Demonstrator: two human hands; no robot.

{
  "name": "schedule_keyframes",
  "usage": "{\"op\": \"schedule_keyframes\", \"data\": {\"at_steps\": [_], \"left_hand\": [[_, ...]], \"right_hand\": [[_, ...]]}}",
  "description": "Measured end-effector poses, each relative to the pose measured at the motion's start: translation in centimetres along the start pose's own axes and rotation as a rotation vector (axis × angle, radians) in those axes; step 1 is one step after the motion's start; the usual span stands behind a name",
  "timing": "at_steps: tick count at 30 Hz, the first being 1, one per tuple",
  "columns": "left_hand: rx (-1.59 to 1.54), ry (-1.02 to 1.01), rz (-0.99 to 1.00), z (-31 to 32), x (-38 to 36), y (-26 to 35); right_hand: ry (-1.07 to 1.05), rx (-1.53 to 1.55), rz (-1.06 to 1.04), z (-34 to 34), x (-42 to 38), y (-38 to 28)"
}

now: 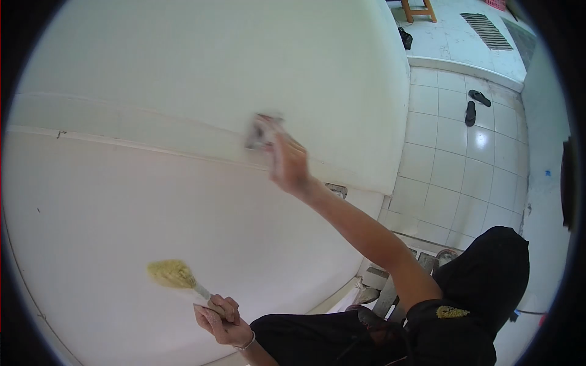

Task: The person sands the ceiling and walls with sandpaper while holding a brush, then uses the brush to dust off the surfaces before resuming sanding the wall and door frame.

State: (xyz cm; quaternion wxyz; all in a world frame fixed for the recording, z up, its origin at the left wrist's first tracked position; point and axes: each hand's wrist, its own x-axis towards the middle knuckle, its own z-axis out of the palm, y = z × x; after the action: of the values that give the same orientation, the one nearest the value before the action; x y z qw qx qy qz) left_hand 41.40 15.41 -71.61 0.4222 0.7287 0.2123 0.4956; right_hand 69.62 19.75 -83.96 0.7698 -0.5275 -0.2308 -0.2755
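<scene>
Pressed against the pale wall (pixel 152 67), my right hand (pixel 284 155) is closed on a flat grey pad (pixel 257 135) that looks like folded sandpaper. Motion blurs both the hand and the pad, and whitish dust covers the fingers. Just above a horizontal ledge (pixel 140 144) in the wall, the pad lies flat on the surface. Lower down, my left hand (pixel 223 320) grips the handle of a brush (pixel 174 274) with bushy yellowish bristles. The bristles point away from me, in front of the lower wall. A bracelet circles my left wrist.
A recessed wall box (pixel 336 191) sits behind my right forearm. Below me are weathered planks (pixel 390 293). White floor tiles (pixel 452 146) lie far down on the right, with black sandals (pixel 470 114) on them. A striped mat (pixel 486 32) and wooden stool (pixel 419 10) are beyond a step.
</scene>
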Motion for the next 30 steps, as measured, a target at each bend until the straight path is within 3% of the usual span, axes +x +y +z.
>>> {"op": "schedule_keyframes", "data": {"at_steps": [2, 4, 7, 9, 11, 13, 16, 19, 21, 23, 25, 28, 30], "left_hand": [[0.009, -0.015, -0.007, -0.2, 0.0, -0.1], [-0.026, -0.104, 0.01, -0.9, 0.1, -0.3], [-0.065, -0.138, -0.003, -1.2, 0.3, -0.3], [-0.05, -0.085, -0.015, -1.1, 0.1, -0.3], [-0.023, -0.037, -0.043, -1.0, 0.0, -0.4], [-0.022, 0.017, -0.028, -0.8, -0.1, -0.6], [0.044, 0.056, -0.093, -0.9, 0.2, -0.9], [0.079, 0.111, -0.104, 0.2, 0.1, -0.5], [0.039, 0.001, -0.096, -1.0, 0.3, -0.7], [0.002, -0.112, -0.086, -1.6, 0.4, -0.7], [0.008, -0.25, -0.068, -1.6, 0.7, -0.3], [0.007, -0.244, -0.049, -1.2, 0.7, -0.2], [0.003, -0.218, -0.067, -1.0, 0.5, -0.5]], "right_hand": [[-0.04, -0.08, 0.237, -2.6, -4.3, 2.4], [0.133, -0.148, 0.319, -3.2, -8.3, 5.6], [0.129, -0.11, 0.425, -2.4, -7.2, 4.8], [0.223, 0.051, 0.389, -0.6, -2.2, 1.1], [0.081, 0.155, 0.347, 2.0, 1.0, -0.8], [-0.014, 0.174, 0.094, 2.6, 4.0, -3.8], [-0.006, 0.12, -0.051, 2.8, 2.5, -1.7], [0.069, 0.056, 0.177, -1.1, -3.1, 2.7], [0.085, -0.021, 0.65, -4.0, -6.4, 5.5], [0.192, -0.177, 0.643, -4.3, -8.6, 10.7], [0.213, -0.194, 0.641, -3.1, -4.8, 9.6], [0.244, -0.052, 0.509, -0.2, 0.9, 2.8], [0.013, 0.045, 0.483, 1.0, 0.2, -0.8]]}}
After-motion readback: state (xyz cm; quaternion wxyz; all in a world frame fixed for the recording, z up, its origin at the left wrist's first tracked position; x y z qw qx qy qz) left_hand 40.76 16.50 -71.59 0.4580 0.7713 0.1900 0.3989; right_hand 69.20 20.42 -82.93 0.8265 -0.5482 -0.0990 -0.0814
